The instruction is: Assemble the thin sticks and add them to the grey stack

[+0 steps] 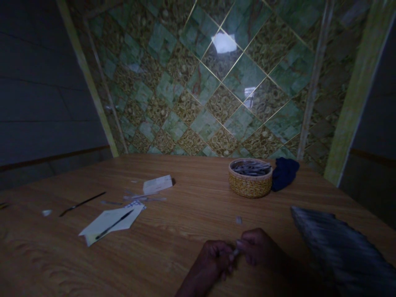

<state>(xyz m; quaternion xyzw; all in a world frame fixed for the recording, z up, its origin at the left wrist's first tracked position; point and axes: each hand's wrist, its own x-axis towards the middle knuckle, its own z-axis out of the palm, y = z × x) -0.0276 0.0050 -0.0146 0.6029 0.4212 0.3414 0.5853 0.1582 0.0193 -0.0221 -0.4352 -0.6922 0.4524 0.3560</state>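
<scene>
Near the front of the table my left hand (213,260) and my right hand (258,247) meet, fingers curled in a pinch. Between their fingertips is a small pale piece (235,251), thin and short. Its kind is too small and dim to make out, and both hands seem to grip it. Just beyond the hands lies a small pale scrap (238,220) on the wood. To the right of my right hand spreads a pile of long, thin, dark greyish pieces (340,247), blurred and cut off by the frame.
A woven basket (250,185) full of thin sticks stands at the back right, beside a dark blue cloth (284,173). Leftward lie a white box (157,184), clear strips (145,198), paper (102,222) with a black pen (114,225), and a thin dark stick (83,203). A tiled wall rises behind.
</scene>
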